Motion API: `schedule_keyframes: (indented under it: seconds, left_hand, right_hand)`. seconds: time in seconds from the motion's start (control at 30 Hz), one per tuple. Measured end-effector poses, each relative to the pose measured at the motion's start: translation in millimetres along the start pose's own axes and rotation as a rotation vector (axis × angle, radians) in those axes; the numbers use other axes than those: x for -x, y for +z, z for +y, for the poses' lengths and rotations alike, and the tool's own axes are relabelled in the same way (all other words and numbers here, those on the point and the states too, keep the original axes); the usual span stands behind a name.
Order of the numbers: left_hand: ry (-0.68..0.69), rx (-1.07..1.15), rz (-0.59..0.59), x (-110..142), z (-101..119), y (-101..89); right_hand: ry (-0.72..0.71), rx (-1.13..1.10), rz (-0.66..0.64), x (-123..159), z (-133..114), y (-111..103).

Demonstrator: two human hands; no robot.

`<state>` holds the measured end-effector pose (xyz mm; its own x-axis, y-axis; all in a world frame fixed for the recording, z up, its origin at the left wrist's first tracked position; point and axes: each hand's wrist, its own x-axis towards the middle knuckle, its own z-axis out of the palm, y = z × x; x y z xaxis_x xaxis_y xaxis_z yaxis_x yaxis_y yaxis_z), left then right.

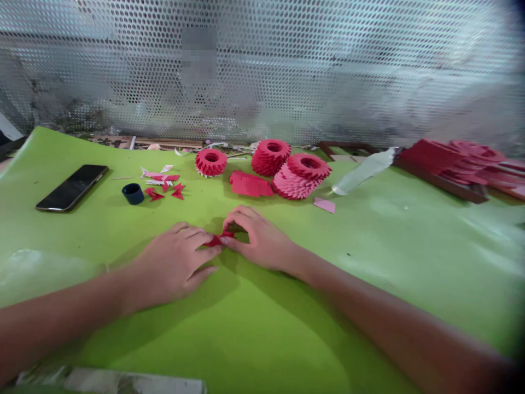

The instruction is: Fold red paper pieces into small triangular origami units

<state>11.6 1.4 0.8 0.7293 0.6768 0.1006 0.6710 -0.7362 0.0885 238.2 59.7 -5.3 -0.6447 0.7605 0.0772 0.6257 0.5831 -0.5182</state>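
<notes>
One small piece of red paper (214, 241) sits on the green mat (262, 334) between both hands, near the middle of the view; the right hand (260, 241) pinches it between thumb and forefinger; the left hand (176, 262) lays its fingers on the other end, its thumb spread apart from them. Just beyond lies a stack of red paper (250, 184), with a pink slip (324, 205) off to its right; behind the stack and against its right end stand a red roll (270, 158) and a pink roll (293, 180) with a red top, both ringed with points; a shorter ring (211, 163), red over white, stands to the left. Farther left are loose folded bits (164, 178) in red, pink and white, a dark cap (133, 193) beside them, then a black phone (72, 187); on the right a pale bottle (363, 171) lies tilted towards a brown tray (447, 183) heaped with red paper; a mesh wall (262, 71) closes the back. Fingers cover part of the small piece; what shows is narrow, plain red and folded, its full shape hidden.
</notes>
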Motion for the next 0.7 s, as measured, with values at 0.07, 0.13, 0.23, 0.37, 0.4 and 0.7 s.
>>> schedule_keyframes:
  seconds: [0.07,0.13,0.23,0.37,0.4,0.7]
  left_hand:
    - [-0.009,0.023,0.013,0.2,0.6,-0.4]
    - [-0.017,0.052,0.023,0.3,0.6,-0.6]
    - [-0.023,0.081,0.036,0.2,0.2,-0.7]
    - [-0.007,0.061,0.036,0.2,-0.5,-0.3]
    - [0.0,0.047,0.032,0.4,-0.9,0.0]
    - [-0.115,0.123,0.183,1.7,-7.9,-3.3]
  right_hand:
    - [-0.027,0.031,0.018,0.3,1.2,1.8]
    - [-0.039,0.047,0.034,0.3,2.7,3.6]
    - [-0.018,0.047,0.044,0.0,4.3,5.2]
    - [0.006,0.038,0.045,1.5,3.7,4.1]
    - [0.0,0.03,0.037,2.0,3.3,3.3]
    - [0.097,-0.279,0.077,-0.5,-2.1,-4.7]
